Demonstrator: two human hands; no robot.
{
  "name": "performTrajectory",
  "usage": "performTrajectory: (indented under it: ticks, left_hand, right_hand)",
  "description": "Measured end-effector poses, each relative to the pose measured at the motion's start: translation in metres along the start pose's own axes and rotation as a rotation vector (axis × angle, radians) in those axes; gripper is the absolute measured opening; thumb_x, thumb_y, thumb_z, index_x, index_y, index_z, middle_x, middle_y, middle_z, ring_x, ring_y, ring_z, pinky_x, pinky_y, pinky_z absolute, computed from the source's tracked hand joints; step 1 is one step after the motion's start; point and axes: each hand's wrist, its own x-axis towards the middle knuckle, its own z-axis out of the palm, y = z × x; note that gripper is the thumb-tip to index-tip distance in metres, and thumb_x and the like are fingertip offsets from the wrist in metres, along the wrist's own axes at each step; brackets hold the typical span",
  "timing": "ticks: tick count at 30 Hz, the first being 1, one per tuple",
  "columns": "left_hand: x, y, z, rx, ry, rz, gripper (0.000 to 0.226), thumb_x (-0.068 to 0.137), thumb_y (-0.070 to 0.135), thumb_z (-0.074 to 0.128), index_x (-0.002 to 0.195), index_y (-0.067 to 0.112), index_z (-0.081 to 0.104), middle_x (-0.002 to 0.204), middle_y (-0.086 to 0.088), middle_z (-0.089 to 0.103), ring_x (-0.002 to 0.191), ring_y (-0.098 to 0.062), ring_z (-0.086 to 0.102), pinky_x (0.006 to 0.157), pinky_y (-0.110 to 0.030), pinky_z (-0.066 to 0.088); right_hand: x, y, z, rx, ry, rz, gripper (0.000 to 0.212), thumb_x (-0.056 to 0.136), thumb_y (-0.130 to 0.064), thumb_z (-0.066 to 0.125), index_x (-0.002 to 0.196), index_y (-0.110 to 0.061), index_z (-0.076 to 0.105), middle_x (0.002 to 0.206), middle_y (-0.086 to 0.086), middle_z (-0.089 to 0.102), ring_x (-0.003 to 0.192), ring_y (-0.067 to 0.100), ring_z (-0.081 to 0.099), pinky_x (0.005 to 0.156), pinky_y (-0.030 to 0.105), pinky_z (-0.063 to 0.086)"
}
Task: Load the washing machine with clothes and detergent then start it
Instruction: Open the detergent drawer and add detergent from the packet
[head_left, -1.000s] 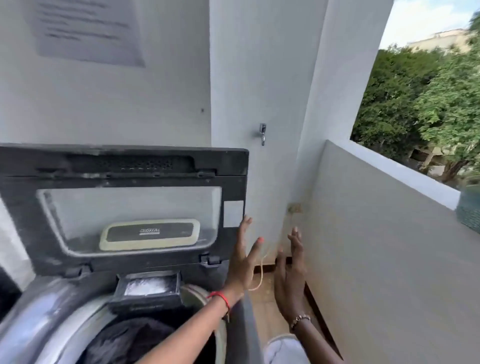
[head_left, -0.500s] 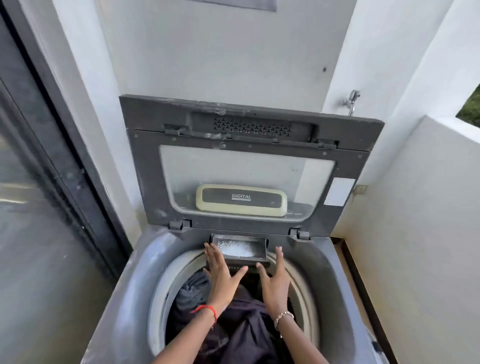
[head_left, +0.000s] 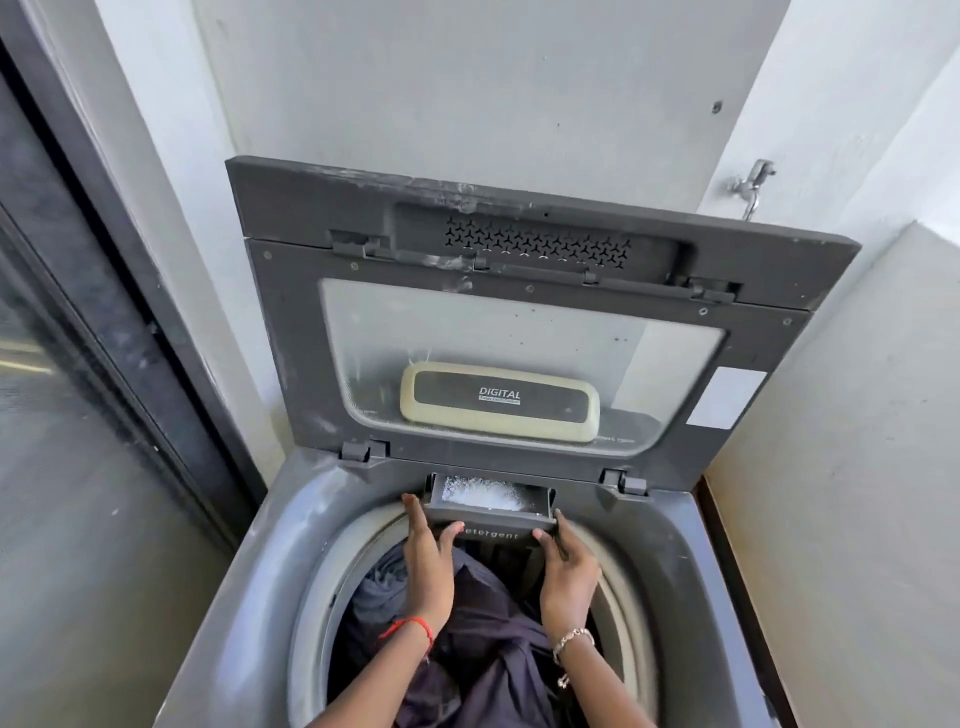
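The left hand (head_left: 428, 564) grips the left end of the detergent drawer (head_left: 491, 512), fingers laid up along its side and thumb pressed to its front face. The right hand (head_left: 566, 569) holds the right end in the same way, fingers curled round the corner and thumb on the front, so the drawer sits pinched between both hands. A red thread band (head_left: 410, 626) circles the left wrist and a beaded bracelet (head_left: 571, 639) the right. The drawer stands pulled out from the back rim of the washing machine (head_left: 249, 597), under the hinges, with the word "detergent" partly readable on its front and white detergent powder (head_left: 485, 493) lying in its tray. Below the hands, dark clothes (head_left: 488, 649) fill the drum inside its pale ring. The lid (head_left: 291, 208) stands raised and leans toward the white wall (head_left: 467, 78); through its glass window a cream-edged plate reading "DIGITAL" (head_left: 498, 400) shows. A metal tap (head_left: 750, 182) juts from the wall to the upper right of the lid. A dark-framed glass door (head_left: 78, 415) runs along the machine's left side, and a pale low wall (head_left: 857, 467) closes off its right.
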Motion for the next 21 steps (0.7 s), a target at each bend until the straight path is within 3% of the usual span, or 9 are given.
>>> performTrajectory:
  ticks: [2, 4, 8, 10, 11, 13, 15, 21]
  left_hand:
    - [0.007, 0.009, 0.006, -0.028, 0.031, -0.02, 0.068, 0.095, 0.015, 0.049, 0.149, 0.006, 0.008, 0.147, -0.017, 0.035, 0.138, -0.028, 0.031, 0.114, -0.033, 0.022]
    - [0.007, 0.019, 0.014, -0.054, 0.075, -0.046, 0.06, 0.097, 0.014, 0.046, 0.146, -0.001, 0.015, 0.14, -0.019, 0.043, 0.136, -0.03, 0.034, 0.111, -0.027, 0.022]
    - [0.007, 0.022, 0.028, -0.088, 0.144, -0.109, 0.058, 0.097, 0.026, 0.039, 0.143, -0.005, 0.021, 0.142, -0.029, 0.036, 0.13, -0.04, 0.038, 0.107, -0.043, 0.034]
    - [0.009, 0.022, 0.034, -0.119, 0.141, -0.128, 0.068, 0.094, 0.04, 0.032, 0.143, -0.005, 0.021, 0.145, -0.028, 0.032, 0.136, -0.036, 0.032, 0.114, -0.038, 0.026]
    - [0.012, 0.023, 0.036, -0.129, 0.149, -0.134, 0.069, 0.095, 0.041, 0.034, 0.144, -0.006, 0.018, 0.148, -0.029, 0.026, 0.141, -0.034, 0.025, 0.117, -0.029, 0.016]
    - [0.016, 0.03, 0.04, -0.118, 0.191, -0.131, 0.059, 0.097, 0.016, 0.043, 0.142, -0.013, 0.017, 0.151, -0.032, 0.009, 0.144, -0.032, 0.013, 0.107, -0.012, 0.006]
    - [0.021, 0.034, 0.046, -0.121, 0.232, -0.104, 0.054, 0.095, 0.002, 0.044, 0.139, -0.017, 0.019, 0.151, -0.034, 0.002, 0.143, -0.033, 0.012, 0.103, -0.01, 0.01]
    - [0.026, 0.028, 0.055, -0.089, 0.251, -0.097, 0.053, 0.097, 0.004, 0.041, 0.141, -0.013, 0.018, 0.154, -0.027, -0.004, 0.142, -0.031, 0.02, 0.102, -0.013, 0.018]
  right_hand:
    - [0.009, -0.012, 0.006, 0.01, 0.035, 0.018, 0.037, 0.079, 0.001, 0.067, 0.115, 0.005, 0.061, 0.11, 0.023, 0.065, 0.096, 0.012, 0.056, 0.071, 0.008, 0.042]
    - [0.016, -0.023, 0.01, -0.034, 0.058, 0.044, 0.032, 0.079, -0.001, 0.069, 0.109, 0.008, 0.063, 0.106, 0.022, 0.068, 0.089, 0.017, 0.061, 0.069, 0.017, 0.041]
    - [0.025, -0.026, 0.01, -0.097, 0.088, 0.056, 0.02, 0.076, -0.006, 0.072, 0.093, 0.004, 0.068, 0.094, 0.016, 0.068, 0.08, 0.023, 0.059, 0.068, 0.02, 0.035]
    - [0.028, -0.025, 0.01, -0.105, 0.085, 0.051, 0.018, 0.075, -0.007, 0.074, 0.088, 0.003, 0.067, 0.088, 0.014, 0.067, 0.074, 0.021, 0.056, 0.065, 0.019, 0.034]
    - [0.03, -0.025, 0.011, -0.102, 0.078, 0.052, 0.017, 0.074, -0.007, 0.074, 0.086, 0.002, 0.066, 0.086, 0.014, 0.067, 0.072, 0.019, 0.055, 0.064, 0.018, 0.035]
    - [0.034, -0.026, 0.013, -0.074, 0.075, 0.063, 0.014, 0.073, -0.005, 0.074, 0.082, 0.001, 0.066, 0.081, 0.013, 0.067, 0.067, 0.018, 0.053, 0.059, 0.016, 0.035]
    - [0.038, -0.027, 0.014, -0.06, 0.079, 0.066, 0.013, 0.073, -0.004, 0.074, 0.079, 0.002, 0.065, 0.074, 0.013, 0.065, 0.061, 0.018, 0.049, 0.054, 0.013, 0.037]
    - [0.042, -0.023, 0.014, -0.062, 0.057, 0.044, 0.012, 0.074, 0.0, 0.072, 0.069, 0.005, 0.062, 0.059, 0.01, 0.056, 0.05, 0.017, 0.037, 0.044, 0.009, 0.035]
